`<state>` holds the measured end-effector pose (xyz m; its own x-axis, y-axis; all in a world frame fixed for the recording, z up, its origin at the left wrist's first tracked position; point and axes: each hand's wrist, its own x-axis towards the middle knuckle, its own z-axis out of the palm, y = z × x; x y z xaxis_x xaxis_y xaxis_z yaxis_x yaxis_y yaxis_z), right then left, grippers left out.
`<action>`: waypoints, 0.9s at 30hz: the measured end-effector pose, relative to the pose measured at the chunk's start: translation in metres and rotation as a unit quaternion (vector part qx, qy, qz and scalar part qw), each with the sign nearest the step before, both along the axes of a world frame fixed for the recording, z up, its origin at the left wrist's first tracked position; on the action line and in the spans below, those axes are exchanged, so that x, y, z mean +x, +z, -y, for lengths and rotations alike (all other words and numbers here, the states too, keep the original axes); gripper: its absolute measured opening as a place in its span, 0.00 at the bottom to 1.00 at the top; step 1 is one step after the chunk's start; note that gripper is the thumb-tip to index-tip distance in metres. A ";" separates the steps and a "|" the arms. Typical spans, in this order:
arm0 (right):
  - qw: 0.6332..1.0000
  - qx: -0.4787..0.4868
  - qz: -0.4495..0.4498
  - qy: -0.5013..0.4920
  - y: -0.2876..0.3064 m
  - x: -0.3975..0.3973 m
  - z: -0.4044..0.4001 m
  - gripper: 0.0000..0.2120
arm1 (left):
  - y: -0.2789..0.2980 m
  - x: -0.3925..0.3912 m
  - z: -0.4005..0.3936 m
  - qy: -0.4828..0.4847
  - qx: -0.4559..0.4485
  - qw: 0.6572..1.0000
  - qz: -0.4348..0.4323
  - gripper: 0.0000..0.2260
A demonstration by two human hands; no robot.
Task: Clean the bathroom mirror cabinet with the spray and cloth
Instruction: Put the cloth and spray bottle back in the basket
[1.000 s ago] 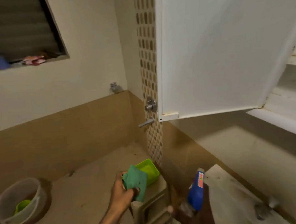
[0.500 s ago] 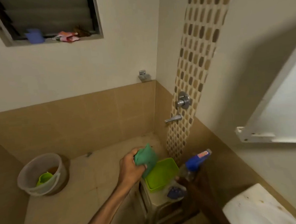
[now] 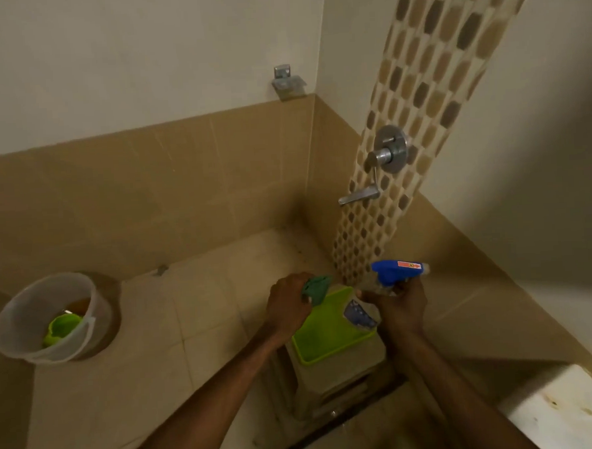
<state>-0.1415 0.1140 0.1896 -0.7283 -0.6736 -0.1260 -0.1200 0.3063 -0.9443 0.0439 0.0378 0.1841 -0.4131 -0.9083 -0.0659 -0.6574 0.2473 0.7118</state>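
Left hand (image 3: 288,303): fingers curled tight around the green cloth, low in the middle of the room.
Green cloth (image 3: 316,287): bunched up, sticking out of the left hand on its right side, just above the near-left edge of the green tray.
Right hand (image 3: 400,306): fingers wrapped around the neck of the spray bottle, just right of the left hand.
Spray bottle (image 3: 386,281): clear body with a blue top, lying tilted, nozzle pointing right toward the wall; label end over the green tray.
Green tray (image 3: 322,336): bright green, sitting on top of the stool, right under both hands.
Stool (image 3: 333,377): beige plastic, standing on the floor near the right wall.
Bucket (image 3: 51,319): clear plastic, far left on the floor, by the brown wall tiles.
Green mug (image 3: 61,329): inside the bucket.
Tap (image 3: 379,165): shiny metal knob and spout on the spotted tile strip, up on the right wall.
Metal holder (image 3: 287,82): small, on the far wall near the corner.
Mirror cabinet: not in sight.
White ledge (image 3: 565,412): near right corner, with small brown marks.
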 end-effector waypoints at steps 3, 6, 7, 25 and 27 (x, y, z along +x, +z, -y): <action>0.999 0.025 -0.013 0.017 -0.041 -0.010 0.026 0.28 | -0.053 -0.008 0.017 -0.031 0.024 0.999 0.015 0.22; 0.999 0.040 -0.022 0.019 -0.091 -0.018 0.047 0.24 | -0.103 -0.018 0.031 -0.067 0.040 0.997 0.017 0.24; 0.998 0.047 -0.024 0.018 -0.104 -0.019 0.053 0.23 | -0.116 -0.021 0.034 -0.081 0.045 0.995 0.024 0.25; 0.999 0.036 0.001 -0.038 -0.277 -0.045 0.083 0.20 | -0.318 -0.067 0.044 -0.217 -0.084 0.958 0.169 0.22; 0.999 0.032 0.001 -0.038 -0.280 -0.046 0.083 0.21 | -0.326 -0.069 0.045 -0.219 -0.070 0.959 0.167 0.24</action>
